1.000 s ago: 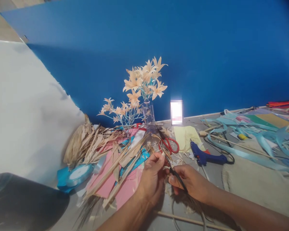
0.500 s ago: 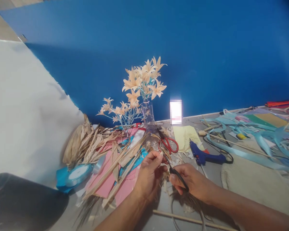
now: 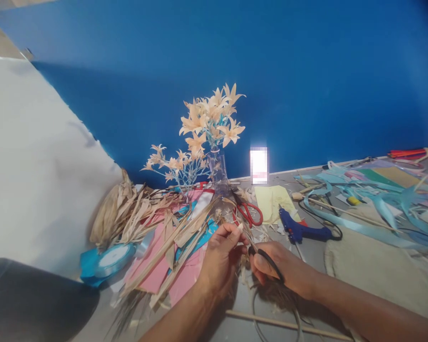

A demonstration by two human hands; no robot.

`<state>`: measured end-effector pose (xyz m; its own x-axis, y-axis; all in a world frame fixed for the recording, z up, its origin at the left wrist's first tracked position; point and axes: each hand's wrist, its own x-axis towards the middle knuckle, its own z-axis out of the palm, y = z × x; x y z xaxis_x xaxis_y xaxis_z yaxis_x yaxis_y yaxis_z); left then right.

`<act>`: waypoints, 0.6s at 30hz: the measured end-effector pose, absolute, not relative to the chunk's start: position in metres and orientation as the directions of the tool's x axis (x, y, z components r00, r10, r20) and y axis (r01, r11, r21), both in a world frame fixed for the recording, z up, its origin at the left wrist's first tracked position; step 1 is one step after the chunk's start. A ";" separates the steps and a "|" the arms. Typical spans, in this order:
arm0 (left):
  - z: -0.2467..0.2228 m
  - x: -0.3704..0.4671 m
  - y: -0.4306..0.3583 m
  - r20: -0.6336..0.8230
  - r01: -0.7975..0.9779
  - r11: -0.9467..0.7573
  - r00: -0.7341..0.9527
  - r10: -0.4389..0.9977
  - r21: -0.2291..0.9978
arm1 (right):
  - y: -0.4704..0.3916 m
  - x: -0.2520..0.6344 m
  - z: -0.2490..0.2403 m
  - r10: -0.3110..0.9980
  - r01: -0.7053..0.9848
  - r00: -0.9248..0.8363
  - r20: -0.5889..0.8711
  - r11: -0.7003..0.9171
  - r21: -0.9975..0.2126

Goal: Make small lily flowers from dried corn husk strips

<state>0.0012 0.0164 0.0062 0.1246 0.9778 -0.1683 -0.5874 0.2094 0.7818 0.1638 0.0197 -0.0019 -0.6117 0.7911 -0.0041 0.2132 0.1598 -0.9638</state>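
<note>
My right hand (image 3: 280,267) is wrapped round a pair of black-handled scissors (image 3: 270,261), whose blades point up and left toward my other hand. In a pinch between thumb and fingertips, my left hand (image 3: 223,254) holds a small pale piece of dried husk (image 3: 239,228), right beside the blades. Whether the blades touch the piece I cannot tell. Just beyond the hands lies a second pair of scissors with red handles (image 3: 250,213). Long dried husk strips (image 3: 174,247) spread over pink paper (image 3: 155,259) to the left of my left hand.
Behind stands a clear vase (image 3: 218,173) of cream husk flowers (image 3: 214,114), with a smaller flower spray (image 3: 180,164) beside it. A blue glue gun (image 3: 303,231), yellow paper (image 3: 271,202) and light blue ribbon (image 3: 360,228) lie rightward. A ribbon roll (image 3: 112,259) sits left; a stick (image 3: 285,324) lies in front.
My right hand and the black-handled scissors have shifted slightly, with the handles turned a little. My left hand keeps its pinch almost in place. The view has moved slightly.
</note>
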 end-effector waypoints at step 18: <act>0.005 0.002 0.014 -0.203 -0.425 0.261 0.179 0.963 0.867 | 0.029 0.168 0.010 0.969 -0.008 -0.228 -0.099 -0.103 -0.995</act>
<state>0.0017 0.0144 0.0053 0.1786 0.9628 -0.2026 -0.4247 0.2612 0.8668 0.1675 0.0293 0.0096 -0.2279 0.9687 -0.0985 -0.0082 -0.1031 -0.9946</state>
